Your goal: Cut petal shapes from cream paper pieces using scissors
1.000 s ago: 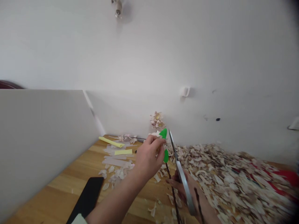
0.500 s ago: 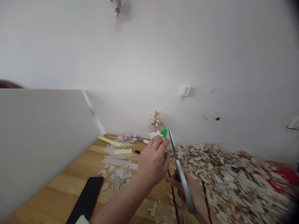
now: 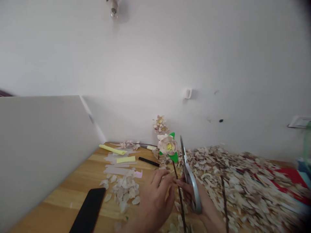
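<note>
My right hand (image 3: 198, 197) is closed on silver-grey scissors (image 3: 190, 179), their blades pointing up and away. Its thumb and fingers also pinch the dark brown stem (image 3: 181, 200) of an upright flower. Pale pink petals (image 3: 165, 144) surround the flower's yellow centre (image 3: 169, 147), and green leaves (image 3: 174, 158) show behind and below it. My left hand (image 3: 157, 194) is just left of the stem, its fingers bent and a gap showing between thumb and forefinger. Its fingertips are at the stem beside my right fingertips; whether they touch it I cannot tell.
Loose petals (image 3: 243, 181) cover the table's right side, with red material (image 3: 289, 178) beneath. A small petal pile (image 3: 125, 189), a phone (image 3: 88, 208), yellow paper strips (image 3: 125, 159) and a black pen (image 3: 149, 161) lie left. More flowers (image 3: 160, 124) stand by the wall. Another brown stem (image 3: 224, 200) is at right.
My left hand has come down from the flower head to the stem, uncovering the petals, yellow centre and black pen. My right hand still holds the scissors and stem. The view has shifted slightly.
</note>
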The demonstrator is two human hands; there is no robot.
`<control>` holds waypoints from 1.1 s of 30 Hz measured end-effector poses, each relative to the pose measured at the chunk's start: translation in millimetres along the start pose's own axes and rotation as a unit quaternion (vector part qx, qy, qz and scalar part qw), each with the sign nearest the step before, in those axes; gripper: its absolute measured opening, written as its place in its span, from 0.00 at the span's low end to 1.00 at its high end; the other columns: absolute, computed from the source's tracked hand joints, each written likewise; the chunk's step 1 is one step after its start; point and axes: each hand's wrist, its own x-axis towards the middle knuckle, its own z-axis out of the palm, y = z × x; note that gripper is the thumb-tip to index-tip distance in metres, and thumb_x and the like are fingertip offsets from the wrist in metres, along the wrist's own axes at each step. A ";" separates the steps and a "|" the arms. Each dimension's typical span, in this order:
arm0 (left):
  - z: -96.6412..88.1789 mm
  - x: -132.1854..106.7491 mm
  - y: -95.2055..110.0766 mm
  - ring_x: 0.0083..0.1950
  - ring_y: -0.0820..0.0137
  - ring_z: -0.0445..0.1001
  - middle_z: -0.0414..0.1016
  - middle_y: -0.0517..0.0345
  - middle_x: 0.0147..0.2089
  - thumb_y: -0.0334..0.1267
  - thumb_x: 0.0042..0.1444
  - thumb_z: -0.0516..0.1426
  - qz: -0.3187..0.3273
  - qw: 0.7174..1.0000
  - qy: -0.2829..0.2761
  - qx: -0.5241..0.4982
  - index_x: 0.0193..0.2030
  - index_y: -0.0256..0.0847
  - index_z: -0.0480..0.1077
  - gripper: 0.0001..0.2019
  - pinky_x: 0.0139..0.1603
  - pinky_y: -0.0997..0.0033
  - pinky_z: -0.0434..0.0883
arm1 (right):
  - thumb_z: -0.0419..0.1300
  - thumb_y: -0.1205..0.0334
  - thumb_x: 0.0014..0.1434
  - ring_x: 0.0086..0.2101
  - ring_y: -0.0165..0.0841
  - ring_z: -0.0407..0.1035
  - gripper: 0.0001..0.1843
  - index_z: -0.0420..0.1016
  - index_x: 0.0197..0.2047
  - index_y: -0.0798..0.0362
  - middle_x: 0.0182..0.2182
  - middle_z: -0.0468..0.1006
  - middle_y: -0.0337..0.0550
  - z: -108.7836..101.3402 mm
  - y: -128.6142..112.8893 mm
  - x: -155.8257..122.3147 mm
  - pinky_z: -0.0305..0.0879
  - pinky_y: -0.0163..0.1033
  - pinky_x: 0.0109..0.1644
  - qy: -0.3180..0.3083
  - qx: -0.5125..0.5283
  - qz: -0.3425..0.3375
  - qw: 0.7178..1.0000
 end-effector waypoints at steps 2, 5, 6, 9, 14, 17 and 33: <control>9.0 -6.8 -3.6 0.47 0.64 0.71 0.72 0.50 0.45 0.31 0.54 0.52 -0.105 0.990 -0.010 -0.091 0.46 0.42 0.66 0.12 0.47 0.59 0.70 | 0.60 0.64 0.56 0.25 0.26 0.68 0.05 0.68 0.35 0.55 0.28 0.71 0.33 0.5 0.4 -0.9 0.66 0.33 0.27 -0.018 0.040 0.017 0.999; 24.2 -12.0 -10.2 0.41 0.65 0.74 0.75 0.49 0.42 0.41 0.54 0.53 -0.275 0.926 -0.035 -0.257 0.44 0.40 0.66 0.12 0.42 0.60 0.72 | 0.62 0.64 0.53 0.22 0.25 0.66 0.07 0.67 0.33 0.54 0.24 0.69 0.30 4.2 0.6 -3.1 0.64 0.32 0.26 -0.035 0.084 0.033 0.995; 28.7 -12.1 -12.1 0.40 0.65 0.74 0.75 0.48 0.42 0.44 0.53 0.54 -0.309 0.900 -0.039 -0.304 0.43 0.39 0.67 0.14 0.42 0.61 0.72 | 0.62 0.63 0.53 0.19 0.23 0.63 0.07 0.66 0.32 0.54 0.21 0.67 0.28 6.2 0.7 -3.7 0.61 0.31 0.24 -0.041 0.092 0.040 0.994; 39.4 -8.5 -15.0 0.43 0.63 0.74 0.76 0.48 0.43 0.50 0.49 0.57 -0.349 0.845 -0.019 -0.405 0.41 0.38 0.70 0.18 0.45 0.61 0.70 | 0.61 0.58 0.54 0.15 0.21 0.56 0.09 0.66 0.30 0.54 0.18 0.62 0.26 13.5 0.5 -5.1 0.55 0.29 0.19 -0.060 0.103 0.056 0.991; 47.2 1.1 -14.5 0.36 0.65 0.73 0.76 0.55 0.31 0.55 0.38 0.61 -0.380 0.789 0.027 -0.482 0.30 0.38 0.72 0.21 0.43 0.62 0.69 | 0.58 0.55 0.57 0.16 0.20 0.57 0.11 0.67 0.30 0.56 0.19 0.65 0.28 21.5 -5.3 -8.2 0.52 0.27 0.17 -0.087 0.083 0.079 0.990; 41.4 5.5 -15.9 0.31 0.69 0.73 0.73 0.58 0.25 0.54 0.37 0.62 -0.400 0.771 0.020 -0.495 0.24 0.37 0.69 0.20 0.41 0.65 0.70 | 0.60 0.55 0.54 0.11 0.18 0.50 0.12 0.67 0.30 0.56 0.16 0.63 0.26 19.1 -10.6 -8.2 0.47 0.26 0.14 -0.094 0.054 0.090 0.990; -41.6 32.2 -67.8 0.25 0.74 0.74 0.68 0.63 0.29 0.44 0.45 0.60 -0.439 0.773 0.094 -0.449 0.29 0.38 0.64 0.12 0.20 0.75 0.72 | 0.71 0.49 0.18 0.37 0.43 0.72 0.33 0.71 0.33 0.45 0.34 0.79 0.43 -7.4 -56.2 -39.7 0.68 0.38 0.32 0.010 0.020 -0.001 1.000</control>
